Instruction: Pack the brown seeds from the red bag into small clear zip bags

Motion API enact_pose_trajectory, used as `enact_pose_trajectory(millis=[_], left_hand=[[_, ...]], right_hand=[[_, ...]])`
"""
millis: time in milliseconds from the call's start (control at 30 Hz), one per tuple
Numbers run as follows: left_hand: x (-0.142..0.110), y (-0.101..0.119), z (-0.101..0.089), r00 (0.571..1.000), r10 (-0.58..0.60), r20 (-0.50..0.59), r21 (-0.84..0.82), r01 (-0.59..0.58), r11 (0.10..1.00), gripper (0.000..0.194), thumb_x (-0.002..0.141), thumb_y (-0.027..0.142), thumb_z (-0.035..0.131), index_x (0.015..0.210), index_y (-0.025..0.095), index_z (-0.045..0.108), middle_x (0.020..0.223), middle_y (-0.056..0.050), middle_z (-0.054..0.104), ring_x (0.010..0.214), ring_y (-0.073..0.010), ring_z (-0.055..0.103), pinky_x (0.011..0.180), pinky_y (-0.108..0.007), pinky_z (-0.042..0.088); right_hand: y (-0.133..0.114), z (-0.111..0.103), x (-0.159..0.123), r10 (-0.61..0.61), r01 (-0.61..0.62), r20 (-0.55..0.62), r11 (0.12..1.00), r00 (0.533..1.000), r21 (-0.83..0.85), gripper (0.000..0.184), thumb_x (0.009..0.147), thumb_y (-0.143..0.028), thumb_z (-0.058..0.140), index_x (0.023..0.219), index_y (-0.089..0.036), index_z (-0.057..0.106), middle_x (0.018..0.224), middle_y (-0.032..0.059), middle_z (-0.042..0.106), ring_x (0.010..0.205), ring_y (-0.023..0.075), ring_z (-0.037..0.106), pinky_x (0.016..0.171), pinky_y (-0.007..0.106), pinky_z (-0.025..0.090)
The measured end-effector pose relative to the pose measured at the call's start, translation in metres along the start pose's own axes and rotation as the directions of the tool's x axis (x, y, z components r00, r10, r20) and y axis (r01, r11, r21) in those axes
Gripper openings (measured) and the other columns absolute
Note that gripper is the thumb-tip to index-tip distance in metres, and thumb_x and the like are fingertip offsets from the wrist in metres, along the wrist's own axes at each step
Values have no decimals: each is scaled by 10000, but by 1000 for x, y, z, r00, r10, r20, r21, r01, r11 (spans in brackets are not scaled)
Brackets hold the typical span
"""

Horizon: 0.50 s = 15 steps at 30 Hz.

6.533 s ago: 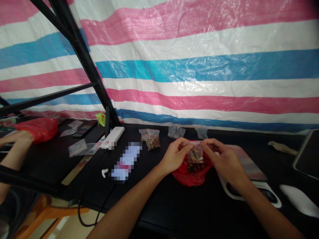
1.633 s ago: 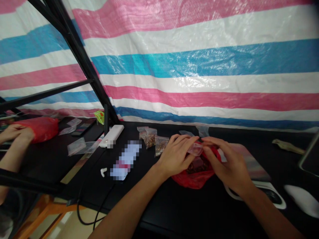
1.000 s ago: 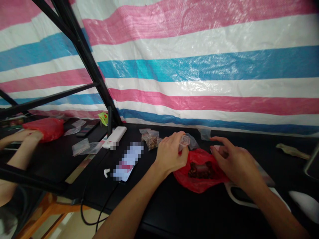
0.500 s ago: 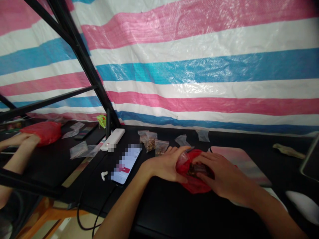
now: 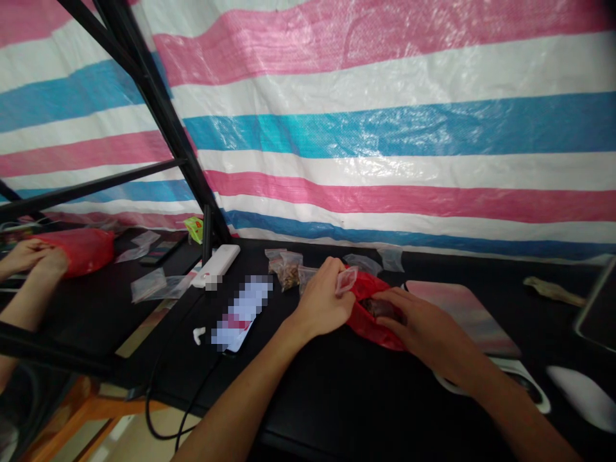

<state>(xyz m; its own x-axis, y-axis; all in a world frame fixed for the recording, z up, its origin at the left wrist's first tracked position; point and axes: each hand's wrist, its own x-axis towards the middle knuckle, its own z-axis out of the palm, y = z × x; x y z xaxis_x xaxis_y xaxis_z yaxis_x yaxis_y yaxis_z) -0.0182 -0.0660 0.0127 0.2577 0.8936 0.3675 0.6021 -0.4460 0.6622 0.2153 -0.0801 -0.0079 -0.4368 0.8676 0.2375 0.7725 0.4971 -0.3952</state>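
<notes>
A red plastic bag [image 5: 373,333] lies on the black table with its mouth open towards me, small brown pieces [image 5: 369,307] showing inside. My left hand [image 5: 323,298] is closed at the bag's left edge, pinching a small clear plastic bag [image 5: 346,281]. Into the red bag's mouth reach the curled fingers of my right hand [image 5: 423,324], closed around something dark that I cannot make out. Beyond my left hand lie small clear bags filled with brownish pieces [image 5: 289,273], partly hidden by that hand.
Flat clear bags [image 5: 392,258] lie at the back. A phone [image 5: 243,314], an earbud [image 5: 198,335] and a white power bank [image 5: 216,264] are on the left. To the right are a pinkish flat case [image 5: 464,314] and a white mouse [image 5: 580,394]. Past the black frame, another person's hands [image 5: 43,256] hold a red bag.
My left hand has gone from spread on the red bag's rim to a closed pinch with the small clear bag. The red bag's mouth has narrowed; my right hand stays in it.
</notes>
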Motion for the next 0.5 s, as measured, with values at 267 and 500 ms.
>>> enact_pose_trajectory(millis=[267,500], left_hand=[[-5,5,2,954,-168,248,11,171,985,103,846,267,597,931,237,549,866,-39,685,764,-246,649,698,-341,471],[-2,-6,31,947,-231,222,-473,312,824,231,755,95,660,834,212,478,775,58,537,698,-118,499,634,-230,404]], right_hand=[[-10,-1,0,17,-15,11,988,1000,-156,273,966,-319,632,1228,-331,708,1224,28,703,832,202,750,668,315,564],[-18,1,1,11,0,62,984,998,-179,318,998,-302,573,1291,-291,696,1313,43,700,901,221,757,710,346,590]])
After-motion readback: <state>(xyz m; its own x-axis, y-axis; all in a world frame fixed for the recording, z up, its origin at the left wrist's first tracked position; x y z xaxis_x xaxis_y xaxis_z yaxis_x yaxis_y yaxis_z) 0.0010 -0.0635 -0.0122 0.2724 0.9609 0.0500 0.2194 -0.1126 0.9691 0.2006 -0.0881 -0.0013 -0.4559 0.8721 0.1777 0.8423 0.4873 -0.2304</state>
